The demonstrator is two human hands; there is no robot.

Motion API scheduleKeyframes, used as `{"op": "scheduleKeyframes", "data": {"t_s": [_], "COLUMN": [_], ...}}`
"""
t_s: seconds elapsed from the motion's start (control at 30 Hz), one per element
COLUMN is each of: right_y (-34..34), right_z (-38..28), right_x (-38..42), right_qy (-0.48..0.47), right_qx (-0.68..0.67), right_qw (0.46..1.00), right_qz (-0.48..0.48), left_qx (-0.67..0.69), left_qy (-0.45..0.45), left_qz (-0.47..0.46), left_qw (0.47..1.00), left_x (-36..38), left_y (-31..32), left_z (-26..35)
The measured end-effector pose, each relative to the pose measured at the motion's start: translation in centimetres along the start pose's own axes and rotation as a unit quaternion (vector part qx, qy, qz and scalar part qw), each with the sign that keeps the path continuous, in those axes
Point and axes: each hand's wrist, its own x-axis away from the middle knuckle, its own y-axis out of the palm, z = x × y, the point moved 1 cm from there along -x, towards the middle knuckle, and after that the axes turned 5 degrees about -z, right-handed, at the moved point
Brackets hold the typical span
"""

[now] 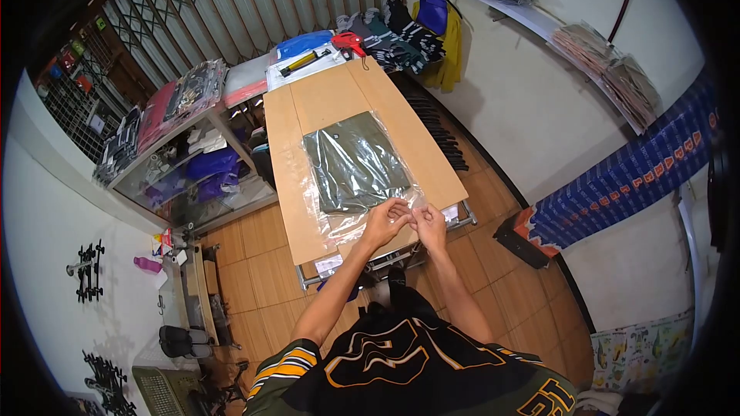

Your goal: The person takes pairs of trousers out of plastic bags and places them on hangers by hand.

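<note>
A folded dark olive garment [351,158] lies flat inside a clear plastic bag [337,229] on the wooden-topped table [297,223]. My left hand [388,220] is over the bag's near edge, its fingers pinched together on the film. Close beside it, my right hand [429,225] pinches the film at the near right corner. The fingertips of both hands almost meet, and what lies exactly between them is too small to make out clearly.
At the table's far end are a red tag gun-like tool [349,43], a yellow-and-black cutter [301,63] and a blue packet [304,45]. A glass cabinet [185,162] stacked with packed clothes stands left. A blue stack of boxes [617,177] leans into view right.
</note>
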Motion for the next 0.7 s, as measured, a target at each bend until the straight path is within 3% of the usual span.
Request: {"op": "scheduleKeyframes", "data": {"t_s": [0.33,0.4,0.53,0.7], "right_y": [-0.1,0.0,0.0,0.5], "right_z": [0.4,0.2,0.4,-0.2], "right_x": [-0.1,0.1,0.0,0.2], "right_qy": [-0.011,-0.008,-0.027,-0.055], "right_qx": [0.009,0.011,0.028,0.056], "right_qw": [1.0,1.0,0.999,0.997], "right_qz": [-0.022,-0.021,-0.019,-0.027], "left_qx": [-0.094,-0.177,-0.127,-0.205], "left_qy": [0.021,0.072,0.067,0.076], "left_qz": [0.046,0.048,0.011,-0.005], "left_qw": [0.994,0.98,0.99,0.976], "left_x": [0.0,0.0,0.1,0.1], "left_y": [0.7,0.8,0.6,0.5], "left_z": [0.2,0.4,0.9,1.0]}}
